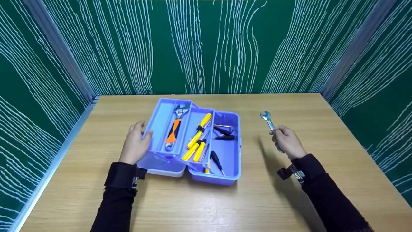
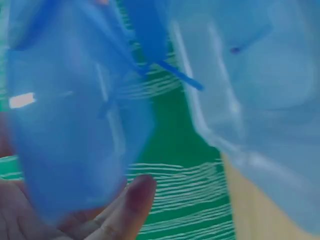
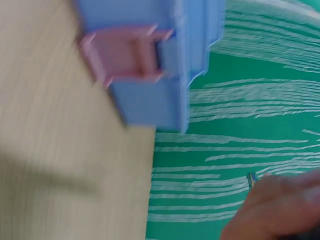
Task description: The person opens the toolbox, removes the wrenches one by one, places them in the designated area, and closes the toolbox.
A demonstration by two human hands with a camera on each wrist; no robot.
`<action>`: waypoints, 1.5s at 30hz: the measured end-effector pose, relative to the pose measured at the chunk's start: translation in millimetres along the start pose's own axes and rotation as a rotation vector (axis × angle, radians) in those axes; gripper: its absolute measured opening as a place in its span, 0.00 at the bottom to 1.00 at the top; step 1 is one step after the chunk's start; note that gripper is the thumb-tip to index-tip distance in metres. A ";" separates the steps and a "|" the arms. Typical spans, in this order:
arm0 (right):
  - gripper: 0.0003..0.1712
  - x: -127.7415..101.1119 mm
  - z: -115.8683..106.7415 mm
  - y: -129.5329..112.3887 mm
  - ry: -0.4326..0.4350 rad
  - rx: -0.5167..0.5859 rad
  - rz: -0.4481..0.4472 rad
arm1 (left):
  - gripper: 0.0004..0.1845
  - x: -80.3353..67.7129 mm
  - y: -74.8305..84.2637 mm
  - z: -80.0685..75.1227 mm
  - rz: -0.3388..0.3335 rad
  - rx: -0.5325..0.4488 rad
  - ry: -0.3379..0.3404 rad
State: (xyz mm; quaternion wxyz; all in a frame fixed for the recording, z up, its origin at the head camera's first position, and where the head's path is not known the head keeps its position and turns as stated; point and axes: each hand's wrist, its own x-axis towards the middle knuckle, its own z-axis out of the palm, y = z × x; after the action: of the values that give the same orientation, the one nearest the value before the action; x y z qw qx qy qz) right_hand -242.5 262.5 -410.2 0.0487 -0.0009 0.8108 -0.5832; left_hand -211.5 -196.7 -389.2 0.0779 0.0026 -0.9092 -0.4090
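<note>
My right hand (image 1: 286,141) grips a small silver open-end wrench (image 1: 266,117) by its handle, raised right of the toolbox, with the jaw end pointing away. A purple-blue toolbox (image 1: 214,181) stands unfolded on the table. My left hand (image 1: 135,146) is at the outer left side of its raised tray (image 1: 159,127), fingers extended and thumb right at the edge. In the left wrist view, the thumb (image 2: 137,197) shows beside the blurred tray, which hides part of the fingers. An orange-and-black adjustable wrench (image 1: 173,132) lies in that tray.
Several yellow-handled screwdrivers (image 1: 200,130) fill the middle tray. Black-handled tools (image 1: 216,159) lie in the deep right compartment. A pink latch (image 3: 122,55) shows on the box's side. The wooden table (image 1: 257,206) meets green, white-streaked walls (image 1: 219,48) behind and at both sides.
</note>
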 end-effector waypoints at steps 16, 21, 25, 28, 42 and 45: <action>0.19 22.9 -17.9 33.3 0.072 -0.482 0.034 | 0.23 -0.4 -10.0 8.9 -0.031 -0.058 0.018; 0.18 29.3 -19.5 40.6 0.030 -0.494 0.086 | 0.23 -0.6 -8.5 9.2 -0.033 -0.058 0.010; 0.18 33.4 -18.1 43.9 0.016 -0.518 0.109 | 0.23 -0.6 -8.6 9.6 -0.042 -0.060 0.008; 0.20 35.7 -17.6 45.2 0.011 -0.547 0.120 | 0.23 -0.6 -9.3 9.7 -0.046 -0.059 0.008; 0.13 34.6 -18.5 45.3 -0.076 -0.622 0.179 | 0.23 0.5 -12.7 10.3 -0.041 -0.041 -0.002; 0.12 35.6 -17.2 46.6 -0.099 -0.614 0.206 | 0.23 0.7 -13.0 10.1 -0.041 -0.044 -0.003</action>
State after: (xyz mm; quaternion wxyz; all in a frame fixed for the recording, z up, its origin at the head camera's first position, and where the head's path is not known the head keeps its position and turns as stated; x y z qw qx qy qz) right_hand -276.8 291.5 -451.6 0.1444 0.0381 0.9412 -0.3030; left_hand -214.4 -197.9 -405.4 0.0681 0.0189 -0.8999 -0.4304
